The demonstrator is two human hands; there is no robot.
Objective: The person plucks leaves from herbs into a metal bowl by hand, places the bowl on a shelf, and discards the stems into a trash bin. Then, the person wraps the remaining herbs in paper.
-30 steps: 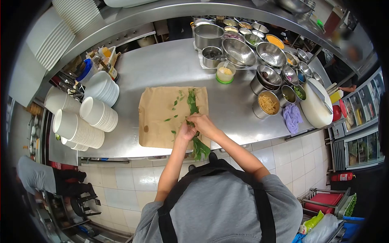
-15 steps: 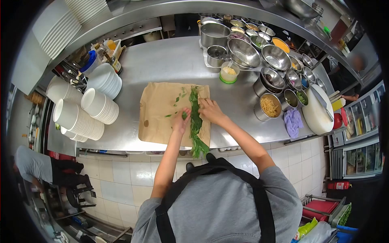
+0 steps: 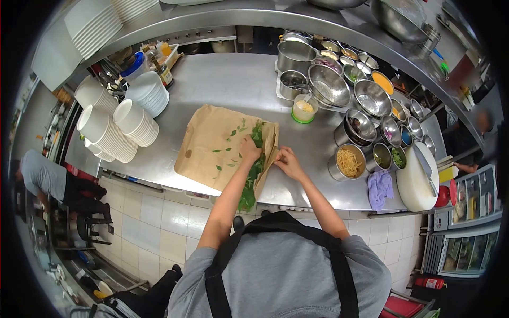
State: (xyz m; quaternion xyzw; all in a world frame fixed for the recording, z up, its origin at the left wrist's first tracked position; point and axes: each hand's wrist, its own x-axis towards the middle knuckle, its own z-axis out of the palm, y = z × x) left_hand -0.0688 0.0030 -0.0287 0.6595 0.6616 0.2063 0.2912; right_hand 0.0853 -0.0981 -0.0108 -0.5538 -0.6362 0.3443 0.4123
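Observation:
A brown paper sheet (image 3: 204,151) lies on the steel counter, with a long bunch of leafy green herbs (image 3: 247,197) along its right side. The bunch's lower end hangs past the counter's front edge. Several loose leaves (image 3: 219,168) are scattered on the paper. My left hand (image 3: 249,149) rests on the bunch, fingers bent and pressed together against the stems and leaves. At the sheet's right edge, my right hand (image 3: 289,161) pinches the paper, which is partly raised there.
Stacked white bowls (image 3: 106,132) and plates (image 3: 148,94) stand at the left. On the right are a pot of noodles (image 3: 349,161), steel bowls (image 3: 328,85), a green-lidded tub (image 3: 304,109), a purple cloth (image 3: 379,190) and a knife (image 3: 424,164) on a round white board (image 3: 411,185). Another person (image 3: 45,177) is at far left.
My right hand has moved from the herbs to the paper's right edge, which now lifts. My left hand has moved onto the bunch. The paper has turned slightly, and the view has shifted.

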